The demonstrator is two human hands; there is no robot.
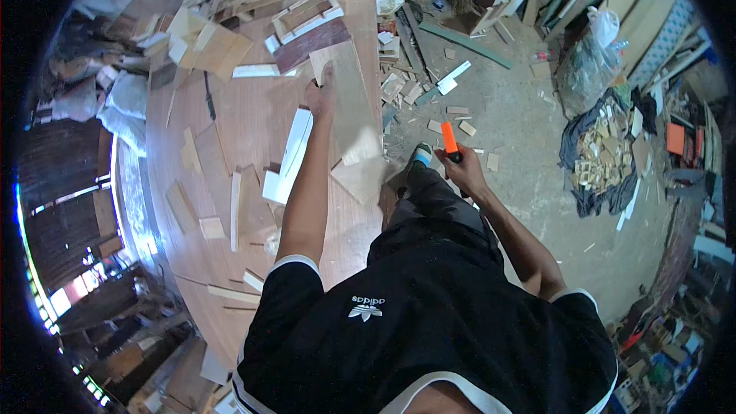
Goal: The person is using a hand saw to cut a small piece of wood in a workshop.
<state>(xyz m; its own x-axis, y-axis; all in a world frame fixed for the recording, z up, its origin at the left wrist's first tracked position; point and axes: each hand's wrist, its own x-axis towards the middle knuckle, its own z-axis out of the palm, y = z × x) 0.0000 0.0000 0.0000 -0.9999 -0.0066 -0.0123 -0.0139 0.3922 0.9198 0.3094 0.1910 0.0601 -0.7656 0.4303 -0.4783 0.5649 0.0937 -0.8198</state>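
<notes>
My right hand (464, 171) grips an orange-and-black tool (450, 139); left of it, the pale board (354, 111) lies beside my left hand (320, 96), whose hold I can't tell; knocked, it could slide off the bench (257, 126).

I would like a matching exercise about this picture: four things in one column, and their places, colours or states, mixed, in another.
Things:
1. left hand
2. right hand
3. wood heap
4. shirt

Places, colours, states:
A. black with white trim
B. on a dark cloth
C. at a pale board on the table
D. holding an orange tool

Pairs: 1-C, 2-D, 3-B, 4-A
</notes>
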